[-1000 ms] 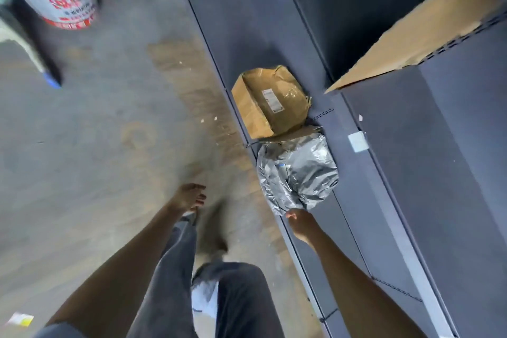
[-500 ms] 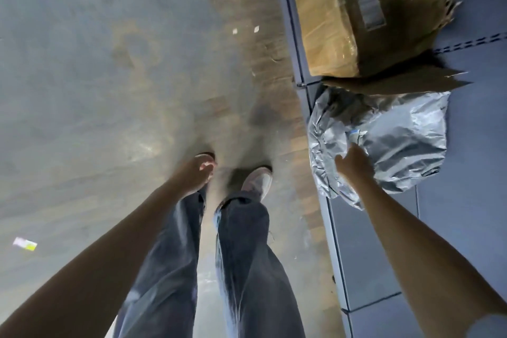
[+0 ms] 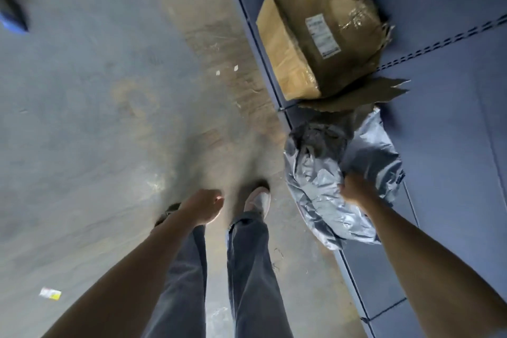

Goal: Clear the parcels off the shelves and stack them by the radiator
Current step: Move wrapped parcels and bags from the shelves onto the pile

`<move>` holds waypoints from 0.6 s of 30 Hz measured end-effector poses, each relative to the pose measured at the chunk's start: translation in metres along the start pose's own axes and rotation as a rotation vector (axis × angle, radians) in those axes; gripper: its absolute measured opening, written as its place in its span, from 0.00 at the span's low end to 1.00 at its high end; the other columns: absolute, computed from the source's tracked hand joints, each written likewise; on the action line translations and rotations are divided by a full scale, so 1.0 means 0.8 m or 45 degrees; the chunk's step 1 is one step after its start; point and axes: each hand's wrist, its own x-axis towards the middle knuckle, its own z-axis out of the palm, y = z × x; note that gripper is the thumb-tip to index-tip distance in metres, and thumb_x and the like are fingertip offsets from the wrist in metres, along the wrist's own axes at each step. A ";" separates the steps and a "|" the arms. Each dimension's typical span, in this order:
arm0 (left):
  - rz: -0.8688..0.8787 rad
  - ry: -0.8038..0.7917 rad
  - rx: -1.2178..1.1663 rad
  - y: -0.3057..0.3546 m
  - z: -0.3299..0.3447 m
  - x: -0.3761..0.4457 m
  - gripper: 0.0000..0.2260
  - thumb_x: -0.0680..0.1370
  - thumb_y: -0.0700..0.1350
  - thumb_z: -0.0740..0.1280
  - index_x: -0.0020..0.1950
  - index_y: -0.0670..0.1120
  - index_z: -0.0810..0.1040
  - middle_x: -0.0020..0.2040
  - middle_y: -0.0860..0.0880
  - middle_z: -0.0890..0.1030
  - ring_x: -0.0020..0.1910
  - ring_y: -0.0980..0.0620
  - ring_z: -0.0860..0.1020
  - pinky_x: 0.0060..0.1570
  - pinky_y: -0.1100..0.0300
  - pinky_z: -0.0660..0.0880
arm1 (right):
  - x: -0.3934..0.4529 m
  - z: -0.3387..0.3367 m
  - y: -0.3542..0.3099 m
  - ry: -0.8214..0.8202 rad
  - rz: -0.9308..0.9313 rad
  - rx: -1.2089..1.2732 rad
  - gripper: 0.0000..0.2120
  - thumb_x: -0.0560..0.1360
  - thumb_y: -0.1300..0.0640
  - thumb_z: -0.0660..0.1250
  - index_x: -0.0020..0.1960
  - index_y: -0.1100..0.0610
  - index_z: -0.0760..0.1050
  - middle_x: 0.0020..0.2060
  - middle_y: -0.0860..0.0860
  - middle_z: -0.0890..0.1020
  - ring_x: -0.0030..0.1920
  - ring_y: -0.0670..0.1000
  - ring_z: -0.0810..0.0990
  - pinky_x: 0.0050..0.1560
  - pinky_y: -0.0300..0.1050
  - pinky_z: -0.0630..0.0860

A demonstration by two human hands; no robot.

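Right hand (image 3: 354,189) grips the crumpled silver plastic mailer bag (image 3: 323,186) on the dark blue metal shelf (image 3: 452,123) — left hand (image 3: 204,207) hangs loosely curled, holding nothing.

cardboard box (image 3: 321,33) sits just beyond silver bag (image 3: 329,195), torn flap (image 3: 356,94) between them; floor (image 3: 82,118) side open

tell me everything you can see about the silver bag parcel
The silver bag parcel is a crumpled, shiny plastic mailer, rounded and bulging, dark where it bunches at its far end. It lies on the dark blue shelf, overhanging the front edge toward the floor. The right hand grips its top. A torn cardboard flap from the box beside it reaches over its far end.
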 end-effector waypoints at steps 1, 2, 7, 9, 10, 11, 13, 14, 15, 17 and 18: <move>0.022 0.002 0.056 0.010 -0.010 -0.011 0.17 0.82 0.49 0.53 0.64 0.44 0.74 0.64 0.43 0.76 0.63 0.45 0.74 0.57 0.58 0.69 | -0.016 -0.011 0.006 -0.034 -0.003 0.002 0.15 0.79 0.56 0.58 0.60 0.64 0.74 0.55 0.59 0.81 0.57 0.57 0.79 0.53 0.43 0.73; 0.064 0.031 0.117 0.023 -0.024 -0.024 0.17 0.82 0.50 0.53 0.64 0.43 0.74 0.63 0.42 0.77 0.62 0.44 0.74 0.57 0.58 0.70 | -0.040 -0.022 0.014 -0.046 0.004 0.015 0.15 0.79 0.55 0.57 0.60 0.62 0.74 0.57 0.59 0.80 0.58 0.57 0.78 0.55 0.43 0.72; 0.408 0.239 0.306 0.117 -0.079 -0.115 0.20 0.81 0.55 0.56 0.71 0.50 0.65 0.65 0.44 0.72 0.63 0.44 0.73 0.59 0.56 0.71 | -0.197 -0.030 0.013 0.026 0.002 0.160 0.19 0.80 0.50 0.56 0.66 0.58 0.71 0.66 0.60 0.73 0.68 0.59 0.69 0.70 0.50 0.62; 0.588 0.302 0.303 0.160 -0.091 -0.170 0.21 0.79 0.54 0.60 0.71 0.52 0.65 0.62 0.43 0.74 0.60 0.43 0.75 0.55 0.57 0.72 | -0.275 -0.019 -0.002 0.075 0.013 0.245 0.18 0.79 0.51 0.56 0.65 0.57 0.72 0.65 0.58 0.75 0.67 0.58 0.71 0.68 0.51 0.64; 0.681 0.287 0.303 0.177 -0.091 -0.204 0.21 0.78 0.53 0.62 0.70 0.52 0.67 0.62 0.43 0.74 0.60 0.44 0.75 0.55 0.58 0.71 | -0.319 -0.012 -0.009 0.094 0.014 0.283 0.17 0.79 0.51 0.57 0.63 0.57 0.73 0.62 0.57 0.77 0.64 0.58 0.74 0.65 0.51 0.67; 0.761 0.227 0.316 0.191 -0.089 -0.238 0.21 0.77 0.53 0.64 0.69 0.50 0.68 0.63 0.44 0.74 0.60 0.44 0.75 0.55 0.60 0.70 | -0.362 -0.002 -0.018 0.100 0.009 0.329 0.16 0.79 0.51 0.57 0.62 0.57 0.73 0.59 0.56 0.79 0.61 0.57 0.76 0.62 0.50 0.70; 0.833 -0.016 0.458 0.214 -0.073 -0.298 0.26 0.74 0.60 0.66 0.67 0.48 0.72 0.66 0.44 0.73 0.64 0.46 0.73 0.58 0.63 0.68 | -0.443 0.022 -0.031 0.130 0.034 0.472 0.14 0.79 0.53 0.58 0.60 0.57 0.75 0.55 0.56 0.81 0.57 0.57 0.79 0.58 0.48 0.73; 0.867 -0.113 0.629 0.226 -0.060 -0.324 0.32 0.70 0.67 0.64 0.66 0.48 0.73 0.66 0.45 0.74 0.64 0.46 0.72 0.61 0.61 0.68 | -0.478 0.034 -0.030 0.155 0.067 0.540 0.14 0.78 0.54 0.58 0.60 0.57 0.74 0.55 0.56 0.81 0.56 0.58 0.79 0.57 0.47 0.74; 0.902 -0.168 0.861 0.238 -0.044 -0.345 0.38 0.65 0.74 0.61 0.63 0.49 0.74 0.65 0.46 0.75 0.64 0.46 0.73 0.61 0.58 0.69 | -0.512 0.045 -0.025 0.170 0.109 0.597 0.14 0.78 0.55 0.58 0.61 0.57 0.74 0.57 0.57 0.80 0.57 0.59 0.78 0.57 0.47 0.74; 0.929 -0.270 1.209 0.265 -0.002 -0.382 0.36 0.62 0.74 0.64 0.61 0.52 0.73 0.63 0.49 0.77 0.62 0.46 0.74 0.58 0.57 0.70 | -0.577 0.075 -0.005 0.159 0.200 0.665 0.15 0.78 0.55 0.58 0.63 0.57 0.72 0.58 0.56 0.79 0.59 0.58 0.78 0.58 0.48 0.73; 0.939 -0.354 1.293 0.278 0.025 -0.398 0.36 0.63 0.71 0.68 0.64 0.51 0.71 0.65 0.49 0.75 0.63 0.46 0.73 0.60 0.56 0.69 | -0.606 0.096 0.005 0.151 0.248 0.690 0.15 0.78 0.56 0.58 0.63 0.57 0.72 0.58 0.56 0.79 0.59 0.57 0.78 0.59 0.48 0.72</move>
